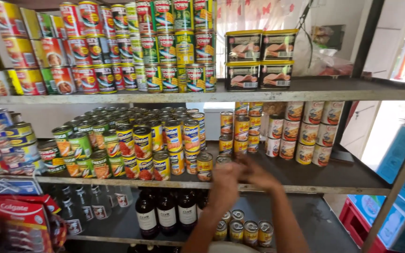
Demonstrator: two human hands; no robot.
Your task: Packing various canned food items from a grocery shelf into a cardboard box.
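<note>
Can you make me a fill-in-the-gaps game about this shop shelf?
1. Both hands reach to the ______ shelf.
2. The square tins with yellow lids stand on the ______ shelf.
3. The dark bottles stand on the ______ shelf.
4. The square tins are stacked ______ high.

Missing words: middle; top; bottom; two

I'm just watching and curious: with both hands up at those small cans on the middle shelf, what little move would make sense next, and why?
Probably nudge the small can left, against the lone can beside the stacked rows. The left hand and right hand meet at the can near the shelf edge, apart from the rows. Motion blur hides the actual grip, so this is a guess.
</note>
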